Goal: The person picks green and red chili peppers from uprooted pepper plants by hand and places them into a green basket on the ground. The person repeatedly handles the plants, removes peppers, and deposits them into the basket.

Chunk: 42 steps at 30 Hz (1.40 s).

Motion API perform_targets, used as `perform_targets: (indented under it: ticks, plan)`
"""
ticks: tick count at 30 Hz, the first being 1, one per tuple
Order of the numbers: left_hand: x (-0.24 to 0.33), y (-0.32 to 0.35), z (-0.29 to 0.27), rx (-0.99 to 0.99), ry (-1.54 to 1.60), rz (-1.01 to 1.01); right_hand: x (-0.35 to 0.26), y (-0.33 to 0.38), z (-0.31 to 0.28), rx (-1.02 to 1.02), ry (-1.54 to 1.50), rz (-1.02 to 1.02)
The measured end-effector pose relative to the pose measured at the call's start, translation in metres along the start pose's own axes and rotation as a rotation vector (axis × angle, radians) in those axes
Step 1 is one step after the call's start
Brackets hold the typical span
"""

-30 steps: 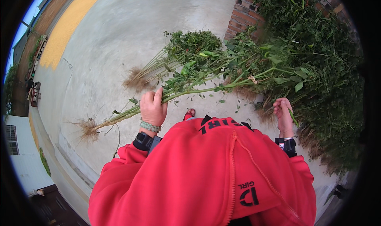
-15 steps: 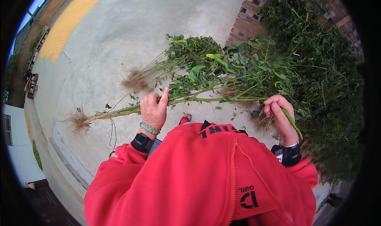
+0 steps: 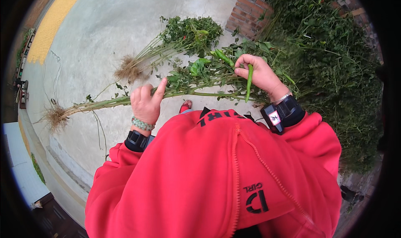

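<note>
My left hand (image 3: 145, 103) grips the stem of a long uprooted pepper plant (image 3: 108, 102), index finger raised. The plant's root ball (image 3: 56, 117) hangs out to the left and its leafy top (image 3: 200, 68) reaches right. My right hand (image 3: 260, 74) pinches a long green pepper (image 3: 249, 81) that hangs down from the foliage. Another green pepper (image 3: 224, 57) shows among the leaves just left of that hand.
A second uprooted plant (image 3: 167, 43) lies on the grey concrete ground (image 3: 104, 29). A brick pillar (image 3: 247, 10) stands ahead, and a big heap of pulled green plants (image 3: 334, 62) fills the right side. My red shoe (image 3: 185, 106) shows below the stem.
My right hand has risen from low at the right up into the foliage and taken hold of a green pepper. The left hand keeps its grip on the stem.
</note>
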<state>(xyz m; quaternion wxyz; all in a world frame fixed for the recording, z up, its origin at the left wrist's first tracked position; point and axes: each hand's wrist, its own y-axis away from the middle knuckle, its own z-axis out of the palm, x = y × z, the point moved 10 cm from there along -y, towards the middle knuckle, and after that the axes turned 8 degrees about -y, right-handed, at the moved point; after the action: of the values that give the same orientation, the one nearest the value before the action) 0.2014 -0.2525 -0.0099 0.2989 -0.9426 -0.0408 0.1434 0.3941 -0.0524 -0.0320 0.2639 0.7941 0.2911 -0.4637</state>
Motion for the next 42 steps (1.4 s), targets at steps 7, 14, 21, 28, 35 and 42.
perform_targets:
  ticks: [7,14,21,28,35,42]
  plan:
    - [0.002,0.002,-0.006,0.017,0.015,-0.003,0.002,-0.005,0.017,-0.012,-0.258,0.012]
    - [0.003,0.001,-0.002,0.003,0.003,0.007,-0.038,0.012,-0.013,0.155,-0.066,-0.29]
    - [0.001,0.0,-0.002,-0.003,0.018,-0.027,-0.064,0.022,-0.007,0.105,0.008,-0.417]
    - [-0.001,-0.003,0.0,-0.026,-0.005,-0.047,-0.005,0.023,-0.044,0.308,-0.335,-0.201]
    - [-0.004,-0.001,-0.003,0.003,-0.011,-0.042,0.076,0.099,-0.185,0.985,-1.221,-0.303]
    - [-0.004,0.001,-0.006,0.082,-0.039,-0.012,0.053,0.135,-0.178,0.692,-1.053,-0.384]
